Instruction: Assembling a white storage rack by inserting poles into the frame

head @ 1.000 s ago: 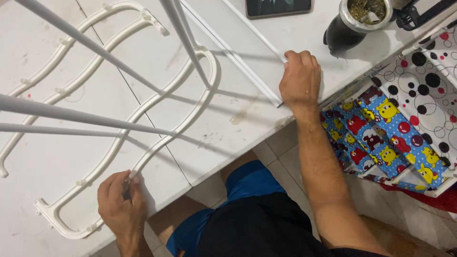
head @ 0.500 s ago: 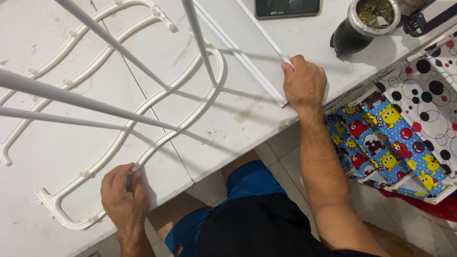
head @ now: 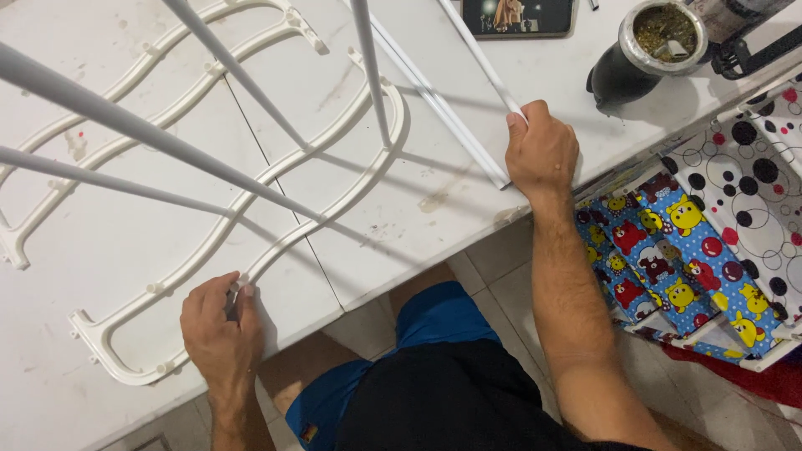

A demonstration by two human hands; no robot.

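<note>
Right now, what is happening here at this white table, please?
A person stands at a white table with both bare hands on plastic parts. The left hand pinches the near edge of a wavy white plastic frame lying flat, with thin grey rods rising from it. The right hand grips the end of a long white strip. A dark cup and a phone sit beyond.
</note>
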